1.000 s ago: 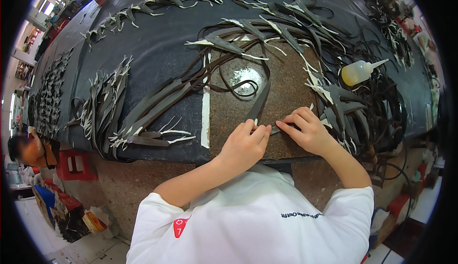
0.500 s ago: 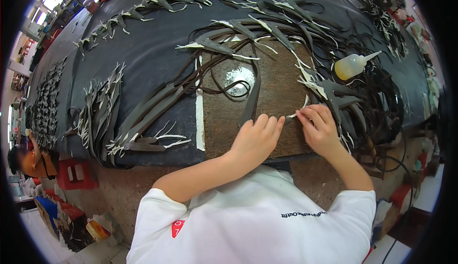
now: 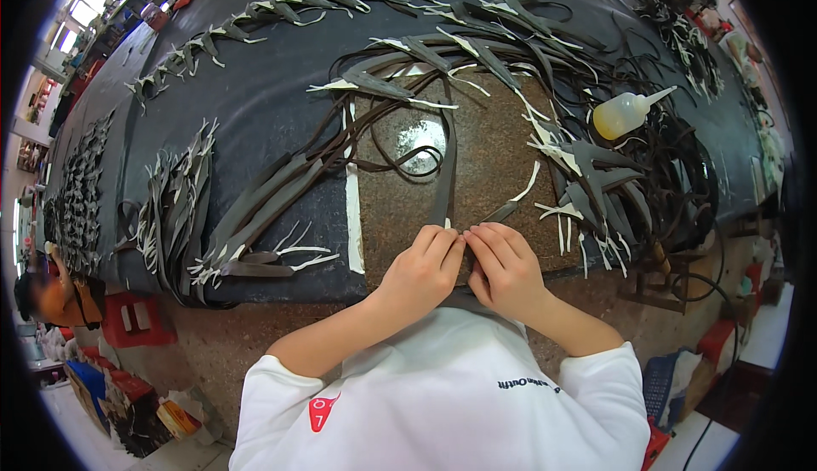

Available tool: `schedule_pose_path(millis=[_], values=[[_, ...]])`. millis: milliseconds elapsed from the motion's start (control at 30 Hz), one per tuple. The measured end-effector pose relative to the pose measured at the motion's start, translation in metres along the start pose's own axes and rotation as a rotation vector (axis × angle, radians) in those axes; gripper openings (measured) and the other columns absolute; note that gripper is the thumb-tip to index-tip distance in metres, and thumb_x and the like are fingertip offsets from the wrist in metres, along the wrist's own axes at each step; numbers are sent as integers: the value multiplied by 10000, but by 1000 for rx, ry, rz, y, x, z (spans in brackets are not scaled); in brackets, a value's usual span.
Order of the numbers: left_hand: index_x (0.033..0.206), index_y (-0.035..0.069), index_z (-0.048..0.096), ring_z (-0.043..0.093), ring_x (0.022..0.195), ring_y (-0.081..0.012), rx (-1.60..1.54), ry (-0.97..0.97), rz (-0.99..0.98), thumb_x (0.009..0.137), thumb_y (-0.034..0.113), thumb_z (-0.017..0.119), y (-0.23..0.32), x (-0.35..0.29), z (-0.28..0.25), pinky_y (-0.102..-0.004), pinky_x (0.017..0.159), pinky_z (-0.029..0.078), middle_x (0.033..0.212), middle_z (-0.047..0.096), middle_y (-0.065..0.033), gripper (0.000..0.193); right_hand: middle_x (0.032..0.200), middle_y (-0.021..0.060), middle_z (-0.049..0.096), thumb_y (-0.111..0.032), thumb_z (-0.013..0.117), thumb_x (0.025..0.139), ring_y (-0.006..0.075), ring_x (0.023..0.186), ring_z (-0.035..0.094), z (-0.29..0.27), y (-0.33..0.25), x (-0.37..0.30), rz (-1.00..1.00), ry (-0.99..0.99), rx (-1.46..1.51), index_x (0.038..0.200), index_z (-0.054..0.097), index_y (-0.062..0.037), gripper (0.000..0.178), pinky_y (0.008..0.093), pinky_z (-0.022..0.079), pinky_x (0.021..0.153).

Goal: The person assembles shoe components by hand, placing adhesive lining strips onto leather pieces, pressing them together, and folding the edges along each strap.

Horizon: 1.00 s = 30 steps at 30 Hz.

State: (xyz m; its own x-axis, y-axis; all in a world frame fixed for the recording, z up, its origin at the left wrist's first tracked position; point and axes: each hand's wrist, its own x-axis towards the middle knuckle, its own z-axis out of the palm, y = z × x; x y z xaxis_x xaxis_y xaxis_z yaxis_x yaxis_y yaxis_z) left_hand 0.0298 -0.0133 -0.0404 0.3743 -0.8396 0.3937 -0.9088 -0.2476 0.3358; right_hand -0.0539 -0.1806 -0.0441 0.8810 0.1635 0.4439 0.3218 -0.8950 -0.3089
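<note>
My left hand (image 3: 421, 268) and my right hand (image 3: 511, 271) meet at the near edge of a brown board (image 3: 498, 143). Both are closed in a pinch on a dark flat strap (image 3: 447, 165), which runs from the fingers up across the board. A small white tip (image 3: 448, 223) shows at my left fingers. Beyond my right fingers lies a short dark strip end with a thin white tail (image 3: 532, 183). The exact spot where the fingertips grip is hidden by the hands.
Dark straps with white split ends (image 3: 566, 152) lie right of the board, beside a squeeze bottle of yellow liquid (image 3: 621, 115). More bundles (image 3: 179, 199) rest leftward, and a long row (image 3: 289, 1) spans the back. Another person (image 3: 55, 292) is at far left near a red stool (image 3: 136, 318).
My right hand has let go of the white tail and moved left and nearer, up against my left hand. My left hand has shifted slightly left and nearer.
</note>
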Motion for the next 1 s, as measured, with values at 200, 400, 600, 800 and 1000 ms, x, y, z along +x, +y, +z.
schedule_pose_path(millis=[200, 400, 600, 800, 1000], values=[[1077, -97, 614, 552, 986, -299, -60, -29, -12, 710, 18, 600, -1, 3, -4, -349, 853, 496, 1033, 569, -159, 385, 1070, 174, 607, -66, 630, 668, 330, 1038, 579, -16, 19, -4, 48, -4, -117, 1082, 613, 60, 434, 416, 481, 921], [1036, -51, 635, 567, 939, -306, -144, 16, -22, 678, -53, 621, -7, 1, -1, -367, 823, 493, 1001, 578, -140, 358, 1082, 165, 612, -147, 656, 670, 305, 1059, 569, -2, 1, -1, 4, 0, -17, 1080, 611, 41, 454, 419, 443, 962], [1018, -11, 635, 574, 919, -298, -166, 33, -102, 721, -54, 632, -14, 0, -6, -372, 788, 495, 975, 586, -129, 300, 1102, 136, 612, -172, 640, 689, 291, 1054, 553, -16, 22, 4, 78, 16, -138, 1057, 634, 6, 409, 412, 453, 912], [1125, 18, 574, 614, 827, -304, -270, -72, -140, 819, 30, 636, -33, 28, 2, -358, 722, 505, 878, 625, -128, 312, 934, 130, 575, -126, 709, 753, 303, 887, 572, -7, -7, 15, 357, 33, 261, 989, 641, 24, 288, 387, 481, 762], [1106, -20, 536, 652, 704, -140, -959, -217, -702, 963, 151, 553, -47, 30, -35, -281, 670, 536, 778, 677, -107, 223, 835, 99, 592, -31, 665, 837, 171, 620, 603, -2, -7, 24, 557, 86, 482, 859, 653, 29, 66, 282, 482, 557]])
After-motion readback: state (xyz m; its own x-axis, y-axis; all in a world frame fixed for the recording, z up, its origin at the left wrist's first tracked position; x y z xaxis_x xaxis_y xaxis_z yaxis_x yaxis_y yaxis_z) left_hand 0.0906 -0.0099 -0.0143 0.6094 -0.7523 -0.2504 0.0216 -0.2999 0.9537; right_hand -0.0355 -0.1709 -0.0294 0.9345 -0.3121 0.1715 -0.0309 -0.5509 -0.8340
